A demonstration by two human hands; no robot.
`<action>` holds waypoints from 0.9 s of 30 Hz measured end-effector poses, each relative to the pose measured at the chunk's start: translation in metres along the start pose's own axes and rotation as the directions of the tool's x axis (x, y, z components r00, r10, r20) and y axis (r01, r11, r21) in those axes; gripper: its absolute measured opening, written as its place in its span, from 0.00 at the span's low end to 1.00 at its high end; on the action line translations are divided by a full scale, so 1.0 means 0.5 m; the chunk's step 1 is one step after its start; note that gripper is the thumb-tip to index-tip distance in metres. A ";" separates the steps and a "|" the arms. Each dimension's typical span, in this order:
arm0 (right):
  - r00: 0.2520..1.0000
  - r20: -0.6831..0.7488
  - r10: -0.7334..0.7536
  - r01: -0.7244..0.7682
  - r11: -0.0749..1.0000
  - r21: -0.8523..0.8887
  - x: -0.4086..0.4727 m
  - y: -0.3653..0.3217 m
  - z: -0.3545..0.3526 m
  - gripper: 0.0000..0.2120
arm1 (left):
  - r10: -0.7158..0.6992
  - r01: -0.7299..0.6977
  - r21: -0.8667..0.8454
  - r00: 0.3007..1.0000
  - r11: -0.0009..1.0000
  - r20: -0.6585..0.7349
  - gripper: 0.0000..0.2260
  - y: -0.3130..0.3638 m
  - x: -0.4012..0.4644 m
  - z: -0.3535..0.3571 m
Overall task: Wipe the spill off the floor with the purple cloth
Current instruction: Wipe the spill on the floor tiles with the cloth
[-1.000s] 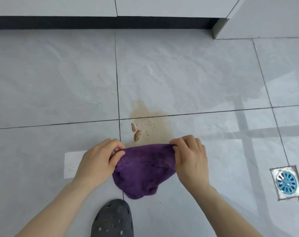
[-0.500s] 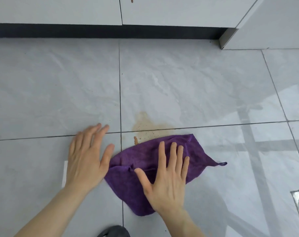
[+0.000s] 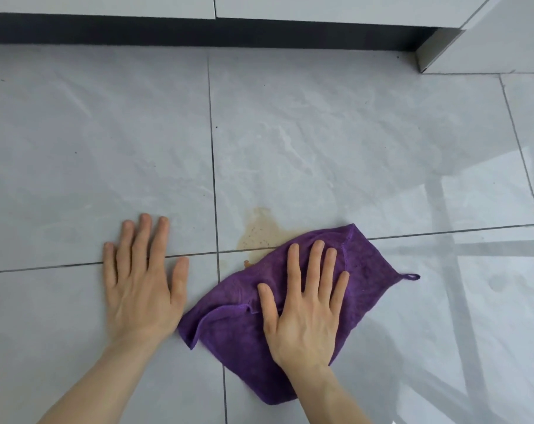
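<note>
Right hand [image 3: 302, 304]: flat, fingers spread, pressing purple cloth [image 3: 366, 270], lower centre.
Left hand [image 3: 143, 280]: released, palm on floor [image 3: 76, 133], lower left.
Spill [image 3: 259, 234]: centre, partly covered.
Technique: push forward, even pressure, gathering crumbs.

The scene is evenly and brightly lit. Glare and window-frame reflections are seen on the glossy floor [image 3: 443, 209] at right. Edges are bowed by wide-angle distortion.
</note>
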State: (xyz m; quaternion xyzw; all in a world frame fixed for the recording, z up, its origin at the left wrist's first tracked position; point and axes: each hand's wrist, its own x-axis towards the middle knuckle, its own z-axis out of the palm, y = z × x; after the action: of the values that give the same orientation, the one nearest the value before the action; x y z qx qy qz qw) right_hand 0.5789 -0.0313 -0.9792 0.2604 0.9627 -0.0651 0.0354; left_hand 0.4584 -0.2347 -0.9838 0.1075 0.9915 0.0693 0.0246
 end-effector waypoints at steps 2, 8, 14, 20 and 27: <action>1.000 -0.012 -0.014 0.015 1.000 0.001 0.005 0.003 0.002 0.35 | 0.004 -0.004 -0.003 1.000 1.000 -0.006 0.30 0.001 -0.002 0.000; 0.996 -0.074 -0.057 0.064 0.994 0.084 0.030 0.005 0.000 0.27 | 0.007 -0.008 -0.023 0.999 1.000 -0.036 0.30 0.000 -0.002 -0.001; 0.988 -0.127 0.091 -0.010 0.847 0.531 0.044 -0.005 -0.043 0.16 | 0.007 -0.008 -0.039 0.999 0.999 -0.032 0.29 0.004 -0.001 -0.003; 0.925 0.139 0.354 -0.276 0.373 0.886 0.071 -0.010 -0.147 0.14 | 0.004 -0.007 -0.062 0.999 0.998 -0.038 0.29 0.006 -0.002 -0.006; 0.978 0.205 0.037 -0.200 0.452 0.870 0.156 -0.041 -0.151 0.13 | 0.014 -0.016 -0.057 0.999 0.998 -0.036 0.29 0.003 0.001 -0.006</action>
State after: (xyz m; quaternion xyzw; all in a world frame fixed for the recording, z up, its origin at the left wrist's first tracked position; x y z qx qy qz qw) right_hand 0.4986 0.0006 -0.9103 0.3014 0.7619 -0.5728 -0.0251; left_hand 0.4581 -0.2336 -0.9806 0.1131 0.9885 0.1000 0.0094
